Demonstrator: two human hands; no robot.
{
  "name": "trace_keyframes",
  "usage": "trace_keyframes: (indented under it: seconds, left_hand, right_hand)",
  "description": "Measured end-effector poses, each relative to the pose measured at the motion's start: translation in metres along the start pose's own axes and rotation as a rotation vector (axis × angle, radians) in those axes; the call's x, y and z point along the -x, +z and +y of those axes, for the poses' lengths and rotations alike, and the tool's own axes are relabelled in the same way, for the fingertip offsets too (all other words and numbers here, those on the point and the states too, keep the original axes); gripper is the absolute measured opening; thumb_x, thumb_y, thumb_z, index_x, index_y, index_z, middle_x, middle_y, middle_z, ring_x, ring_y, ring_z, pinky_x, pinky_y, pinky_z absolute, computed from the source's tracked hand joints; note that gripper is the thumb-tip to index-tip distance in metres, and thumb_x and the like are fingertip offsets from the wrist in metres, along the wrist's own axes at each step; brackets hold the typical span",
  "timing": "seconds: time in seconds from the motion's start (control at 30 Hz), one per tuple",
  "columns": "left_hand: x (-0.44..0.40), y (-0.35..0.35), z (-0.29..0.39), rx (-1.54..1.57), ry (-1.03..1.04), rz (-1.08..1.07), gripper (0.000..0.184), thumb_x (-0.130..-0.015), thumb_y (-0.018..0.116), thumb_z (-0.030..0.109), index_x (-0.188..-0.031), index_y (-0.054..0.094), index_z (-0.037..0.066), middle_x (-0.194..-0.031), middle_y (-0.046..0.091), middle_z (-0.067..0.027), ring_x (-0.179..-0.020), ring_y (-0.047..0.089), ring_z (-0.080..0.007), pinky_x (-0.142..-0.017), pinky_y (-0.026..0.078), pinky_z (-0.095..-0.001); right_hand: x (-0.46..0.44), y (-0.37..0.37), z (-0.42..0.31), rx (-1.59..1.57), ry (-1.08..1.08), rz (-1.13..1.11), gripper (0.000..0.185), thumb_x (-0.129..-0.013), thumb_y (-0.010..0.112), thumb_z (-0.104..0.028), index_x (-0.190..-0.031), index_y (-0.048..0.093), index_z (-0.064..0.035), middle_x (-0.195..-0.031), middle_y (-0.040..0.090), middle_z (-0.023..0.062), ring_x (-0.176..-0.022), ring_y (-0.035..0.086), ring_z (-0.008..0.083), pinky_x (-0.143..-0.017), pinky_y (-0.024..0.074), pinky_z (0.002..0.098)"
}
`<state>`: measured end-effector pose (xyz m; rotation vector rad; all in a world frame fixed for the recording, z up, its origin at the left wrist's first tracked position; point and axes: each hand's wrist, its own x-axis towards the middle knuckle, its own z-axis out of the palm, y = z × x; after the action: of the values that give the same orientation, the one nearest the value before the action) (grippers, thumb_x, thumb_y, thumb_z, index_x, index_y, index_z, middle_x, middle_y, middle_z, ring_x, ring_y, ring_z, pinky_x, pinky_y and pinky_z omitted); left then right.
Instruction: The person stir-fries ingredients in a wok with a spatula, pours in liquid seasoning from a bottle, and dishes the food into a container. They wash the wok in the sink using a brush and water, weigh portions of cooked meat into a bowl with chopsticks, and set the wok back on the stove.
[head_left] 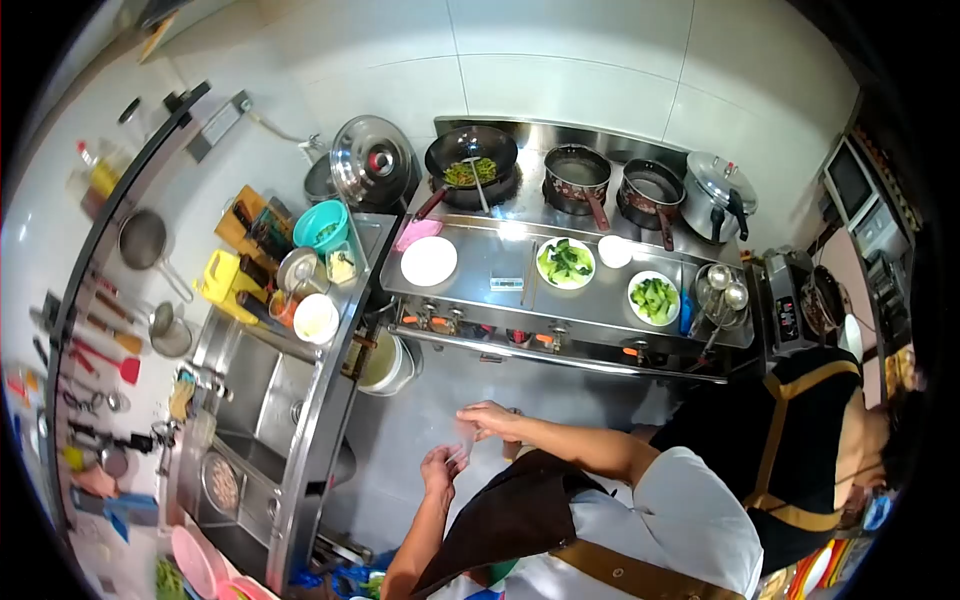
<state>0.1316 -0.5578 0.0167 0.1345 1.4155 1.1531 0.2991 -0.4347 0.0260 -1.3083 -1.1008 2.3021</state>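
My left hand (443, 468) and my right hand (488, 419) are raised over the floor in front of my brown apron (510, 520). Between them is a small translucent, whitish thing (464, 437), blurred, that looks thin like clear plastic film. The fingers of both hands are bent around its edges. Ahead on the stove, a wok (471, 150) holds chopped green food with a metal spatula (478, 185) resting in it. On the steel ledge lie a white plate (429, 261), two plates of leafy greens (566, 263) and a small white bowl (615, 251).
Two saucepans (578, 170) and a pressure cooker (720, 195) stand on the stove. A sink counter (340, 350) runs along my left, with a white bucket (390, 365) beside it. A co-worker in black (800, 430) stands close on my right.
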Motion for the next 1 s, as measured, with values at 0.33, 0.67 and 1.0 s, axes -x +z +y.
trace_keyframes:
  seconds: [0.33, 0.67, 1.0]
  left_hand:
    - [-0.126, 0.043, 0.121, -0.557, 0.103, -0.161, 0.02, -0.099, 0.049, 0.016, -0.11, 0.054, 0.0, -0.101, 0.071, -0.0204, -0.072, 0.072, -0.0261, -0.058, 0.058, -0.0341]
    - [-0.313, 0.114, 0.18, -1.118, 0.219, -0.444, 0.029, -0.096, 0.051, 0.025, -0.105, 0.06, -0.001, -0.08, 0.072, -0.014, -0.059, 0.071, -0.0229, -0.053, 0.054, -0.0369]
    - [-0.403, 0.187, 0.228, -1.417, 0.47, -0.689, 0.029, -0.092, 0.057, 0.031, -0.099, 0.064, 0.004, -0.089, 0.07, -0.0185, -0.086, 0.068, -0.0394, -0.078, 0.054, -0.0474]
  right_hand:
    - [-0.164, -0.189, -0.145, 1.137, -0.194, 0.734, 0.056, -0.086, 0.063, -0.017, -0.141, 0.052, -0.0198, -0.149, 0.04, 0.016, -0.116, 0.054, 0.0481, -0.098, 0.0493, 0.0531]
    - [-0.238, -0.237, -0.204, 1.247, 0.109, 0.746, 0.068, -0.092, 0.062, -0.035, -0.153, 0.034, -0.0334, -0.167, 0.001, 0.0076, -0.149, 0.003, 0.0468, -0.11, 0.0147, 0.0731]
    - [-0.208, -0.266, -0.195, 1.196, 0.234, 0.781, 0.072, -0.09, 0.069, -0.03, -0.153, 0.034, -0.0362, -0.167, 0.002, 0.0068, -0.15, 0.004, 0.0466, -0.119, 0.0182, 0.0568]
